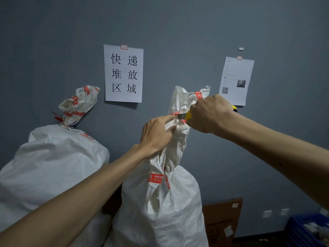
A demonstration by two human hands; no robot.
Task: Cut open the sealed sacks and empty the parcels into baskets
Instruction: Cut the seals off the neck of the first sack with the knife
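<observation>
I face a grey-blue wall (53, 41); at upper centre a white sheet (123, 73) bearing six large black characters hangs from a pink tab (124, 47). Right of it hangs a smaller printed sheet (235, 81) with a QR code. At lower right a brown cardboard box (222, 220) stands against the wall, with white sockets (267, 213) beside it.

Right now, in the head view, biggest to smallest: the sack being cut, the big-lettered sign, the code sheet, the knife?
1. sack being cut, also nearest.
2. big-lettered sign.
3. code sheet, somewhat smaller.
4. knife, mostly hidden in the right hand.
</observation>
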